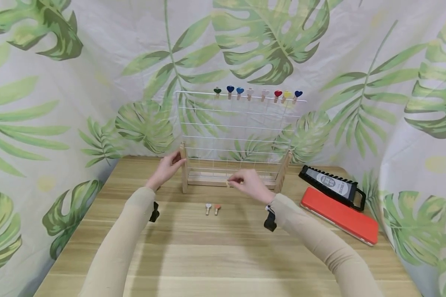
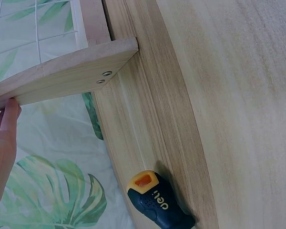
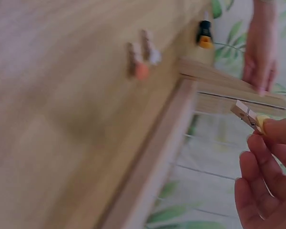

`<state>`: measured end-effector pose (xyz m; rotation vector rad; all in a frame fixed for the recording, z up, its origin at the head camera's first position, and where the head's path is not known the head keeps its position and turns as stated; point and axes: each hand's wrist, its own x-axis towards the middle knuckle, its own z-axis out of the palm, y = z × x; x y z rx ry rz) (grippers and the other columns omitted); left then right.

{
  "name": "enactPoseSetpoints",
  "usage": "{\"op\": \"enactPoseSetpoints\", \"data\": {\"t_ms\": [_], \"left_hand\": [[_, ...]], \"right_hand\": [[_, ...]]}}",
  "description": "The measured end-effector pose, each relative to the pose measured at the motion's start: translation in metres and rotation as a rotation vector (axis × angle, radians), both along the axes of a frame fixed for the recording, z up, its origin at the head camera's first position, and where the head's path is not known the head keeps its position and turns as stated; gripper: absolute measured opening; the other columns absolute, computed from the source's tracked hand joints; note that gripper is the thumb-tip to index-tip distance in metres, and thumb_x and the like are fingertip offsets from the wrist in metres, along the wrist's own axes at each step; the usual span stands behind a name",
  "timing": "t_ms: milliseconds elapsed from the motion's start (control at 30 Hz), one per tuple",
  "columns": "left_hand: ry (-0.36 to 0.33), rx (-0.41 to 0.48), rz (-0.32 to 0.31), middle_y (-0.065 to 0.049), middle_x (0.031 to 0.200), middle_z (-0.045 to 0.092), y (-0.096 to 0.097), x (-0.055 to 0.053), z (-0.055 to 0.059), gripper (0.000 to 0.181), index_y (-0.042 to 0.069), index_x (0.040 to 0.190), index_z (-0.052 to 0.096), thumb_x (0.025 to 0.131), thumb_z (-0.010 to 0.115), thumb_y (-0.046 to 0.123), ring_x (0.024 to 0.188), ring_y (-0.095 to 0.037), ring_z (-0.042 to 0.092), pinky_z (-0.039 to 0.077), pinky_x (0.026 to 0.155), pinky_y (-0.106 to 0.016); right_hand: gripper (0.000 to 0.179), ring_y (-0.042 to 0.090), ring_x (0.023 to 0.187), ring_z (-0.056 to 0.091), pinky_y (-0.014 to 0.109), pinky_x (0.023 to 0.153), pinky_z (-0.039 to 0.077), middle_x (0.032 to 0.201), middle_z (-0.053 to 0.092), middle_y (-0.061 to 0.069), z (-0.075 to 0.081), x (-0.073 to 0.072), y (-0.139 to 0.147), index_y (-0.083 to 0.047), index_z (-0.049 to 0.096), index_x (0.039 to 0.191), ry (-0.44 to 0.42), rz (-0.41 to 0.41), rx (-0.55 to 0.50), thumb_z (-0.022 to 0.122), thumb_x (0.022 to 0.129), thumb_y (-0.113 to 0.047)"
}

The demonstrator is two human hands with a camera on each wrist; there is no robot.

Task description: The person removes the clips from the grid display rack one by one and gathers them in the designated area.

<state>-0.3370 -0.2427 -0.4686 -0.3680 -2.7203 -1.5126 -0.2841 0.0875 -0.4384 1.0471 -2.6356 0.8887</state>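
- At the back and along both sides hangs a white cloth (image 1: pixel 96 82), printed with green leaves.
- Before it stands the wood-grain table (image 1: pixel 193 255).
- On the table, near its far edge, is a white wire grid (image 1: pixel 197 93), upright in a wooden stand (image 1: pixel 204 180).
- To the right lies a flat red case (image 1: pixel 340 214).
- Just behind this case is a black object (image 1: pixel 330 183) with a toothed edge and a grey printed label.
- The two hands are apart: the left hand (image 1: pixel 169 167) holds the left upright of the stand; the right hand (image 1: pixel 250 183) pinches a clothespin between thumb and forefinger, in front of the grid's lower part.
- Left of the stand lies a dark blue and yellow tool handle (image 2: pixel 157 198), marked "deli".
- Eight heart clothespins (image 1: pixel 250 94) sit along the top wire.
- The pinched yellow-heart clothespin (image 3: pixel 245 114) is in the air, clear of the wires.
- On the table, before the stand, a white-heart clothespin (image 1: pixel 208 208) lies beside an orange-heart clothespin (image 1: pixel 217 209).
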Motion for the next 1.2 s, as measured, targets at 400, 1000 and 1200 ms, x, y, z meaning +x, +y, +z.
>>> {"op": "enactPoseSetpoints", "data": {"t_ms": [400, 1000, 1200], "left_hand": [[0.009, 0.000, 0.002, -0.030, 0.151, 0.041, 0.001, 0.001, -0.001, 0.064, -0.005, 0.154, 0.027, 0.105, 0.051, 0.028, 0.140, -0.042, 0.043, 0.042, 0.114, -0.053], [0.012, 0.029, -0.011, -0.030, 0.151, 0.041, -0.001, -0.003, -0.001, 0.063, -0.005, 0.154, 0.027, 0.105, 0.051, 0.027, 0.141, -0.041, 0.042, 0.041, 0.115, -0.051], [0.012, 0.035, -0.010, -0.029, 0.149, 0.044, -0.001, -0.004, -0.004, 0.063, -0.005, 0.153, 0.029, 0.104, 0.052, 0.028, 0.140, -0.040, 0.045, 0.042, 0.114, -0.050]], "right_hand": [[0.014, 0.011, 0.072, 0.071, 0.015, 0.062, 0.052, 0.087, 0.079, 0.008, -0.075, 0.004, -0.004, -0.006, 0.080, 0.096, -0.280, -0.089, 0.047, 0.071, 0.091, -0.015], [0.013, 0.008, 0.065, 0.067, 0.013, 0.056, 0.047, 0.082, 0.078, 0.009, -0.090, -0.003, -0.008, -0.004, 0.079, 0.095, -0.473, -0.104, 0.046, 0.070, 0.092, -0.013], [0.013, -0.001, 0.066, 0.061, 0.014, 0.061, 0.049, 0.084, 0.078, 0.007, -0.093, -0.006, -0.006, -0.005, 0.079, 0.096, -0.464, -0.105, 0.062, 0.070, 0.091, -0.014]]}}
